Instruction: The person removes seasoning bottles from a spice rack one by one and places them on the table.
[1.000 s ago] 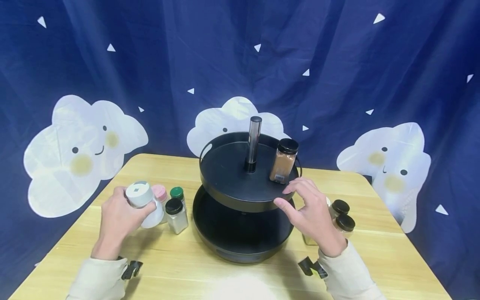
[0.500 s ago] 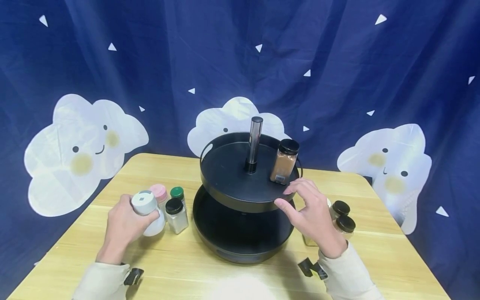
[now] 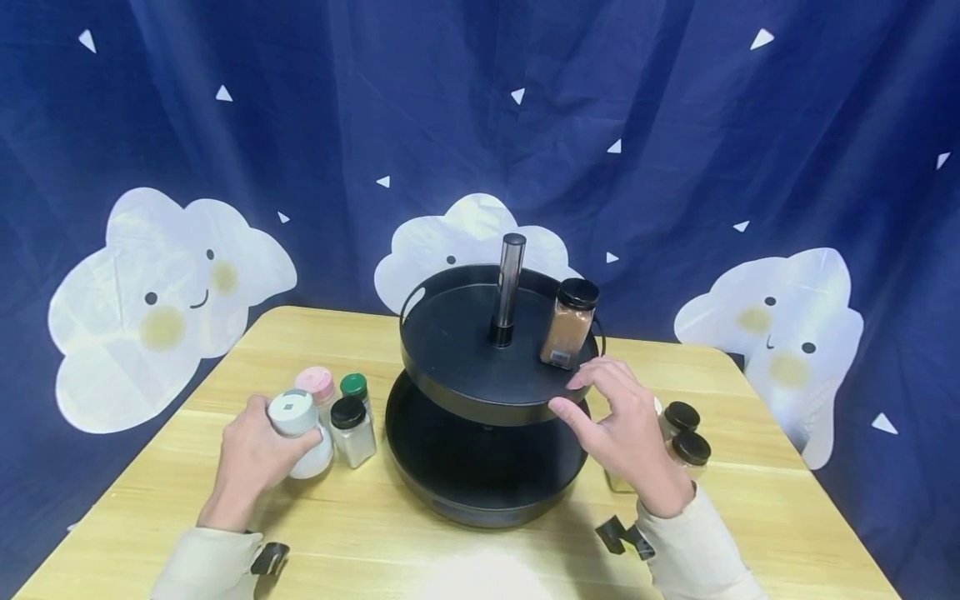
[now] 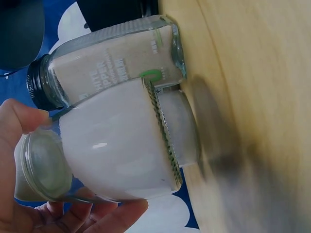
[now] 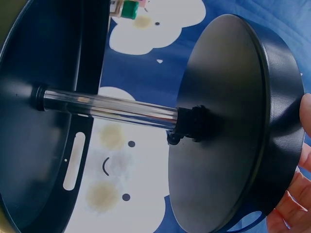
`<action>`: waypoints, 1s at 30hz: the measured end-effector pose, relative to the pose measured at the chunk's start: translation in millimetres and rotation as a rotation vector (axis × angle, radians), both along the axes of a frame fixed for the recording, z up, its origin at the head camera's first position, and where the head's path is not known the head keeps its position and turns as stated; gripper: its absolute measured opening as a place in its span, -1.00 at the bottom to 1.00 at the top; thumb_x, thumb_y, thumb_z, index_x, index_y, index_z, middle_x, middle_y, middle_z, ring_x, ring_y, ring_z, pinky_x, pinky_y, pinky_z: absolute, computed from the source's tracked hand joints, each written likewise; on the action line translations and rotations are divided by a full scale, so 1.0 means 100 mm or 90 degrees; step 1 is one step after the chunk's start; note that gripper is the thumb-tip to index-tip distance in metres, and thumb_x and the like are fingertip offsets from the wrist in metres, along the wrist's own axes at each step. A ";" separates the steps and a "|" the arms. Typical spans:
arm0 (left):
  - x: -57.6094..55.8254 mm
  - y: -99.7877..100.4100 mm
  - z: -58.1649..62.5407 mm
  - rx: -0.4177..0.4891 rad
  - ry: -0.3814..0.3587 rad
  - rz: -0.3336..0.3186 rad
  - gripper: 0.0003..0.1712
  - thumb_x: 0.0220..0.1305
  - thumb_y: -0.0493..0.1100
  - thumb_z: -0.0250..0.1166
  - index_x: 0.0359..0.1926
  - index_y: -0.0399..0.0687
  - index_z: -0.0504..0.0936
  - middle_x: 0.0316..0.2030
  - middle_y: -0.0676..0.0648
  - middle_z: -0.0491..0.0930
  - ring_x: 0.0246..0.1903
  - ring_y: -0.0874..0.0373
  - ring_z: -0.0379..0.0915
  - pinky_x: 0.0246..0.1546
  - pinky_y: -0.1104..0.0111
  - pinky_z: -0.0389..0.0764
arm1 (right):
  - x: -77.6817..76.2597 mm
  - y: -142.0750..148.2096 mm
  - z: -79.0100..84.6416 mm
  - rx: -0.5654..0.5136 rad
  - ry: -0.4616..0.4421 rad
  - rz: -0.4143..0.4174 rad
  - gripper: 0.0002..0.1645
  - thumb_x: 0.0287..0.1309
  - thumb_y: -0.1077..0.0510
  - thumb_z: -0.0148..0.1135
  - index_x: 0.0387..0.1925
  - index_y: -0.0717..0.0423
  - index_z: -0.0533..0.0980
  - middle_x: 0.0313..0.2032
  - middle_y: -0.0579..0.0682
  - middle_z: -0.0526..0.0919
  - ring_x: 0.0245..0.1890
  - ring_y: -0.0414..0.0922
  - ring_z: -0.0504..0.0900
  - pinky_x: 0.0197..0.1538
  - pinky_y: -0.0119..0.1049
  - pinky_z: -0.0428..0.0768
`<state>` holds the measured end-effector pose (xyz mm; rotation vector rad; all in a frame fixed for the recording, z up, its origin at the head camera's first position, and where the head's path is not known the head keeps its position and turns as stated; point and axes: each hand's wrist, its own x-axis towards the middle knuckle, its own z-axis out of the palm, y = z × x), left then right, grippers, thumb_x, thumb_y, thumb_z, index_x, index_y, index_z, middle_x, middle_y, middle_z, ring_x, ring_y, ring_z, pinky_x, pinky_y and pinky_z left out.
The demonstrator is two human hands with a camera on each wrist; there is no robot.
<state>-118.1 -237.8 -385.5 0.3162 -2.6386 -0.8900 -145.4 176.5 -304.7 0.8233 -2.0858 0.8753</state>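
My left hand (image 3: pixel 251 450) grips a glass jar (image 3: pixel 311 457) of white contents with a white cap, tilted near the table's left. In the left wrist view, fingers and thumb wrap the jar (image 4: pixel 114 145); contact between its base and the table cannot be told. Close beside it stand a black-capped jar (image 3: pixel 354 437) of pale powder, a pink-capped jar (image 3: pixel 315 382) and a green-capped jar (image 3: pixel 354 386). My right hand (image 3: pixel 626 425) holds the front right rim of the upper tier of a black two-tier tray (image 3: pixel 457 358). A black-capped jar (image 3: pixel 567 329) of brown powder stands on that tier.
Several more jars, two with black caps (image 3: pixel 691 447), stand behind my right hand, partly hidden. The lower tier (image 3: pixel 480 467) sits on the wooden table (image 3: pixel 360 550), joined to the upper one by a metal post (image 5: pixel 121 109). A blue curtain (image 3: pixel 330 100) hangs behind.
My left hand has moved right and toward me with the white-capped jar, lowering it beside the black-capped jar. The right hand and the tray have stayed put.
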 end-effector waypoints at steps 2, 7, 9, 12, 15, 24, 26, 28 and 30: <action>0.00 0.00 -0.01 0.003 -0.005 0.000 -0.28 -0.14 -0.02 0.44 -0.11 -0.45 0.33 -0.31 -0.39 0.53 -0.34 -0.26 0.49 -0.39 -0.05 0.60 | 0.00 0.00 0.00 0.000 -0.001 0.000 -0.72 -0.15 0.11 0.49 -0.45 0.16 0.56 -0.38 0.07 0.64 -0.21 -0.02 0.54 -0.06 -0.21 0.52; 0.00 0.01 -0.04 0.008 -0.022 -0.005 -0.27 -0.16 -0.02 0.44 -0.12 -0.45 0.32 -0.29 -0.41 0.52 -0.33 -0.26 0.49 -0.38 -0.05 0.62 | 0.02 -0.01 0.00 0.002 -0.009 -0.004 -0.72 -0.15 0.11 0.49 -0.45 0.15 0.56 -0.37 0.07 0.64 -0.20 -0.02 0.53 -0.07 -0.22 0.51; 0.00 0.01 -0.05 0.011 -0.029 -0.006 -0.26 -0.16 -0.02 0.44 -0.11 -0.45 0.31 -0.28 -0.41 0.52 -0.32 -0.26 0.49 -0.37 -0.06 0.62 | 0.01 0.00 0.00 0.003 -0.011 -0.006 -0.72 -0.14 0.11 0.49 -0.44 0.15 0.56 -0.37 0.07 0.64 -0.20 -0.02 0.53 -0.08 -0.22 0.51; 0.00 0.02 -0.07 0.014 -0.030 -0.009 -0.26 -0.17 -0.02 0.45 -0.11 -0.45 0.32 -0.28 -0.41 0.52 -0.32 -0.26 0.49 -0.35 -0.07 0.62 | 0.01 0.00 -0.01 0.003 -0.013 -0.007 -0.73 -0.14 0.11 0.49 -0.44 0.15 0.56 -0.36 0.07 0.64 -0.20 -0.02 0.53 -0.07 -0.21 0.51; -0.01 0.02 -0.10 0.012 -0.025 -0.014 -0.26 -0.17 -0.02 0.45 -0.11 -0.45 0.32 -0.28 -0.40 0.52 -0.32 -0.25 0.49 -0.34 -0.07 0.62 | 0.00 0.00 -0.01 0.003 -0.011 -0.005 -0.74 -0.14 0.12 0.49 -0.44 0.14 0.56 -0.37 0.07 0.64 -0.20 -0.01 0.53 -0.08 -0.21 0.52; 0.01 0.03 -0.13 0.003 -0.028 -0.024 -0.27 -0.20 -0.03 0.47 -0.15 -0.44 0.32 -0.32 -0.37 0.53 -0.36 -0.21 0.50 -0.39 -0.04 0.61 | 0.01 0.00 -0.01 0.002 -0.014 -0.005 -0.73 -0.18 0.15 0.50 -0.44 0.15 0.56 -0.37 0.06 0.64 -0.19 -0.03 0.54 -0.05 -0.22 0.52; 0.02 0.03 -0.13 0.001 -0.025 -0.024 -0.27 -0.21 -0.03 0.47 -0.16 -0.44 0.32 -0.33 -0.36 0.53 -0.37 -0.20 0.49 -0.40 -0.03 0.61 | 0.01 0.00 -0.01 0.001 -0.011 -0.004 -0.73 -0.18 0.15 0.50 -0.44 0.15 0.56 -0.37 0.06 0.64 -0.19 -0.03 0.54 -0.06 -0.22 0.52; 0.01 0.03 -0.14 -0.001 -0.022 -0.024 -0.27 -0.21 -0.03 0.47 -0.16 -0.43 0.32 -0.33 -0.36 0.53 -0.37 -0.20 0.49 -0.40 -0.02 0.61 | 0.00 0.00 -0.02 0.000 -0.006 -0.002 -0.73 -0.17 0.14 0.49 -0.45 0.16 0.56 -0.37 0.06 0.64 -0.20 -0.02 0.54 -0.07 -0.23 0.52; 0.01 0.02 -0.15 -0.005 -0.017 -0.025 -0.28 -0.21 -0.03 0.47 -0.16 -0.43 0.32 -0.33 -0.35 0.52 -0.37 -0.19 0.49 -0.41 -0.01 0.60 | -0.01 0.00 -0.02 -0.001 0.000 -0.001 -0.73 -0.16 0.13 0.49 -0.45 0.16 0.56 -0.37 0.07 0.64 -0.20 -0.02 0.54 -0.08 -0.23 0.51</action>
